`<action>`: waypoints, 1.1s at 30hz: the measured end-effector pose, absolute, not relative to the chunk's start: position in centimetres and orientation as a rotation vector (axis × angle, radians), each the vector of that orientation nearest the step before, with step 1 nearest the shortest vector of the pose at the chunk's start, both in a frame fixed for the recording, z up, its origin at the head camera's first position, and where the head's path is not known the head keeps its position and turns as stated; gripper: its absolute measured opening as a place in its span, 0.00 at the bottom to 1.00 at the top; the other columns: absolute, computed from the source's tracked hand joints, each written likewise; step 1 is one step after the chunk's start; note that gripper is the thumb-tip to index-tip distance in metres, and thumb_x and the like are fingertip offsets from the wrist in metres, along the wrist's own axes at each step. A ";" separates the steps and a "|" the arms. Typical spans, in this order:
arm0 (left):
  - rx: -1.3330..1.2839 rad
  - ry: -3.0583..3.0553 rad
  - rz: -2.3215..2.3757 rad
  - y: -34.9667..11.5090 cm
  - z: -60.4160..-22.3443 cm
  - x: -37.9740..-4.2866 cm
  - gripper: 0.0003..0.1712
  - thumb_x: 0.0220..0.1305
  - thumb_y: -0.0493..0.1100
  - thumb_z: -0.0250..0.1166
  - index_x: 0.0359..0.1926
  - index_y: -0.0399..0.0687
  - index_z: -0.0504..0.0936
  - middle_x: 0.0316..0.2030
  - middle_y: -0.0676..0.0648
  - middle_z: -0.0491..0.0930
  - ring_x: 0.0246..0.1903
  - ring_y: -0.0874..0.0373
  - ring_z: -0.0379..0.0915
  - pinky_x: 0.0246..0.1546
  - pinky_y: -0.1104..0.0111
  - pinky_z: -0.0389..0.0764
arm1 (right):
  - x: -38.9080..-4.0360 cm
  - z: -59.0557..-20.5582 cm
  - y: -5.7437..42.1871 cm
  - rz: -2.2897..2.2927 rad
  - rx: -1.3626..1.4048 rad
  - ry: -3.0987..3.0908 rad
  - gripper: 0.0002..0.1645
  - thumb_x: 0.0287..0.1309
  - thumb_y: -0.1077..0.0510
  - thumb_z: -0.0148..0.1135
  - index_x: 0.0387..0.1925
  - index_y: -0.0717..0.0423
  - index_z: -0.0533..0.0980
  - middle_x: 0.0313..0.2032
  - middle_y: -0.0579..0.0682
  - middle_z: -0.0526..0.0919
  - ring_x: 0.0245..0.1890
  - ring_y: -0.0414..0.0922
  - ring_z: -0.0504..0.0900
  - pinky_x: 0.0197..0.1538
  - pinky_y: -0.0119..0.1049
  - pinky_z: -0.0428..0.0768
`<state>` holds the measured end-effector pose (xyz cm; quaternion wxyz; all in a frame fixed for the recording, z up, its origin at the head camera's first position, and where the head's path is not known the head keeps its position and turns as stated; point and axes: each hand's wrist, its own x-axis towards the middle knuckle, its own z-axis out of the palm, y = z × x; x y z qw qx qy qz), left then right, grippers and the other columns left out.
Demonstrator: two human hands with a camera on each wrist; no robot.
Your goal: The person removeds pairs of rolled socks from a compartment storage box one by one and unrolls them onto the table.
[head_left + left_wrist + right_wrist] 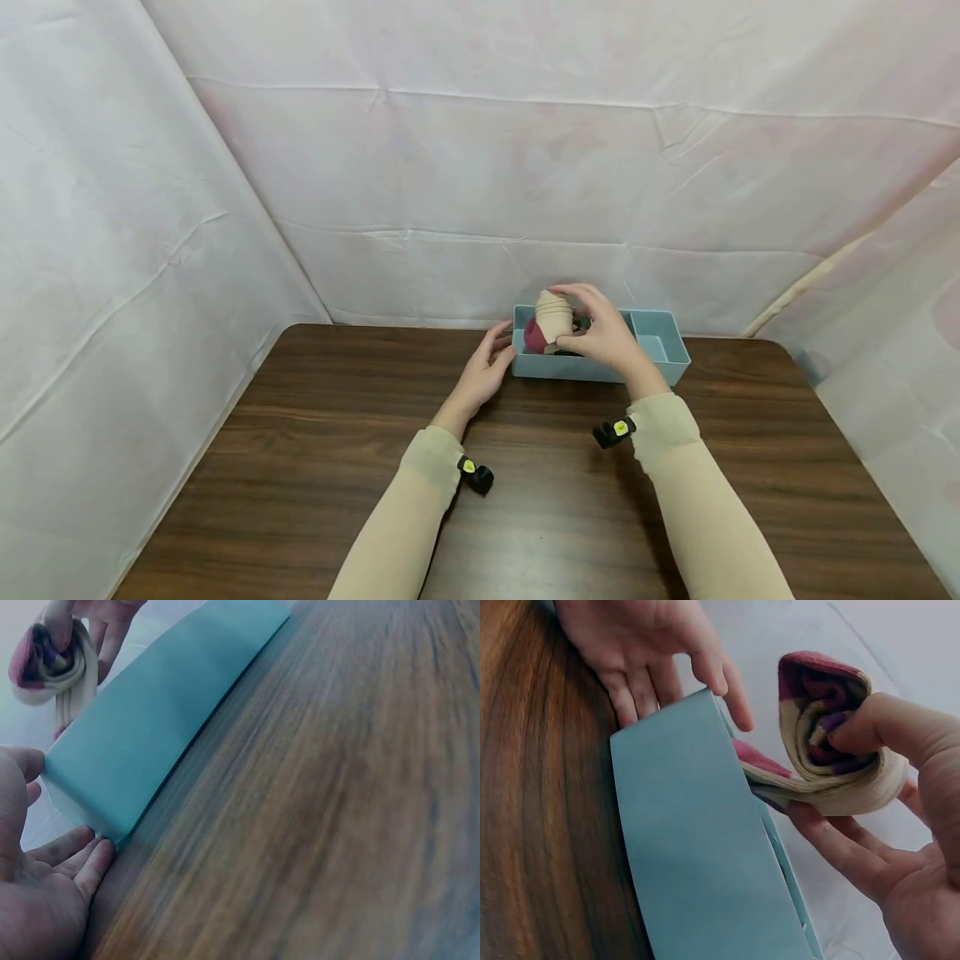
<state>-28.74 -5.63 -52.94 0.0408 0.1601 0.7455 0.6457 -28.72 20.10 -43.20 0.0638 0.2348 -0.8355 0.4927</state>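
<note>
My right hand point(606, 335) pinches a rolled sock point(553, 315), cream with maroon and purple patches, over the left part of a light blue divided box point(566, 367). In the right wrist view the thumb presses into the coil of the sock point(817, 780) while the fingers support it from below. A maroon-and-cream end hangs from the roll at the box's rim. My left hand point(482, 372) rests against the box's left end, its fingers extended, as the left wrist view also shows along the box wall point(150, 727).
Dark items point(581, 322) lie in the box's larger compartment, partly hidden by the right hand. A smaller compartment point(652, 346) is at its right end. The box stands near the back edge of the brown wooden table point(337, 433), before a pale cloth backdrop point(480, 167).
</note>
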 end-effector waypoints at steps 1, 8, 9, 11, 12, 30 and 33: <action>0.491 2.286 1.974 -5.6 -53.0 -28.8 0.32 0.87 0.46 0.57 0.84 0.64 0.64 0.75 0.41 0.72 0.71 0.42 0.73 0.73 0.44 0.71 | -28.5 -43.3 20.1 1.509 0.703 -2.495 0.47 0.59 0.72 0.77 0.77 0.44 0.74 0.75 0.54 0.69 0.61 0.64 0.81 0.43 0.38 0.87; 0.508 2.325 1.919 -5.9 -53.0 -28.9 0.31 0.87 0.51 0.56 0.84 0.67 0.64 0.75 0.44 0.73 0.71 0.47 0.74 0.73 0.47 0.73 | -26.9 -44.5 19.9 1.618 0.679 -2.321 0.51 0.55 0.73 0.81 0.78 0.48 0.72 0.75 0.54 0.68 0.66 0.64 0.78 0.53 0.50 0.89; 0.510 2.326 1.915 -5.9 -53.0 -28.9 0.31 0.87 0.51 0.56 0.85 0.67 0.64 0.75 0.44 0.73 0.71 0.47 0.74 0.73 0.47 0.73 | -26.6 -44.7 19.8 1.614 0.689 -2.312 0.51 0.55 0.72 0.81 0.78 0.48 0.72 0.75 0.54 0.67 0.67 0.64 0.78 0.53 0.55 0.89; 0.515 2.329 1.905 -5.9 -53.0 -28.8 0.31 0.87 0.52 0.56 0.85 0.64 0.64 0.75 0.44 0.73 0.71 0.46 0.74 0.72 0.47 0.73 | -26.2 -45.2 19.7 1.617 0.715 -2.304 0.51 0.57 0.72 0.81 0.78 0.49 0.72 0.75 0.54 0.67 0.67 0.65 0.78 0.54 0.62 0.87; 0.516 2.332 1.900 -6.0 -52.9 -28.8 0.31 0.87 0.52 0.56 0.85 0.63 0.64 0.76 0.43 0.73 0.71 0.46 0.74 0.72 0.47 0.73 | -26.0 -45.4 19.6 1.623 0.725 -2.304 0.50 0.57 0.72 0.80 0.79 0.49 0.72 0.75 0.54 0.67 0.67 0.65 0.77 0.55 0.64 0.86; 0.454 2.364 1.904 -7.2 -52.2 -28.3 0.28 0.88 0.48 0.54 0.83 0.61 0.67 0.75 0.44 0.73 0.74 0.48 0.71 0.71 0.50 0.75 | -25.0 -46.1 18.4 1.984 0.817 -2.245 0.50 0.61 0.80 0.61 0.81 0.49 0.67 0.79 0.51 0.62 0.68 0.62 0.72 0.44 0.36 0.84; 0.452 2.424 1.871 -7.7 -51.2 -27.8 0.28 0.88 0.48 0.55 0.82 0.57 0.69 0.73 0.44 0.75 0.71 0.47 0.74 0.68 0.48 0.78 | -24.9 -45.9 18.1 2.073 0.843 -2.220 0.50 0.62 0.80 0.59 0.82 0.50 0.66 0.79 0.52 0.61 0.66 0.62 0.71 0.42 0.37 0.84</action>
